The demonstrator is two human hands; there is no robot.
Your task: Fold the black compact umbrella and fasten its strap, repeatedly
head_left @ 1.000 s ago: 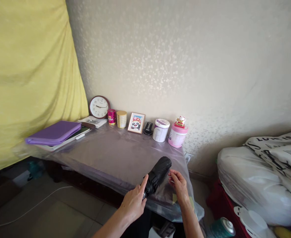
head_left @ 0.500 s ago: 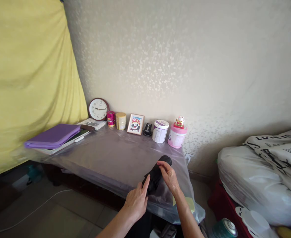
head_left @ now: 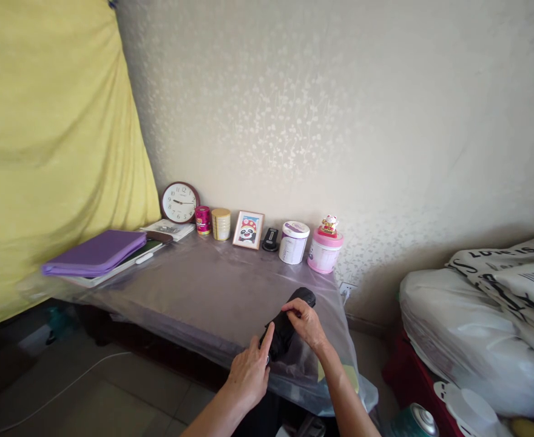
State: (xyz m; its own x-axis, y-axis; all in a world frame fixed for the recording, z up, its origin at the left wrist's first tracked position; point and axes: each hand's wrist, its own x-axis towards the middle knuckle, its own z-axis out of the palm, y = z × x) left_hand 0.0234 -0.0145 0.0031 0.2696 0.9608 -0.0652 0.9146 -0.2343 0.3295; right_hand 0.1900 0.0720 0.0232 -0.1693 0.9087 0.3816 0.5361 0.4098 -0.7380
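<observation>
A black folded bundle of fabric, perhaps a compact umbrella, [head_left: 284,331] lies slanted near the front right of the plastic-covered table [head_left: 203,285]. Around its lower end is my left hand [head_left: 250,368], index finger stretched along it and the other fingers partly hidden. My right hand [head_left: 306,321] rests over its middle, with thumb and index finger pinched together on the black fabric. Both hands touch the bundle, whose far rounded end points toward the wall.
Along the wall stand a clock [head_left: 180,203], a pink can [head_left: 202,220], a yellow-lidded jar [head_left: 221,224], a panda picture [head_left: 248,230] and two tubs [head_left: 294,243]. A purple folder [head_left: 94,253] lies left. Bulky white bags [head_left: 467,340] sit right.
My right hand's fingertips have moved slightly left and down along the black bundle. My left hand has hardly moved and stays on the lower end.
</observation>
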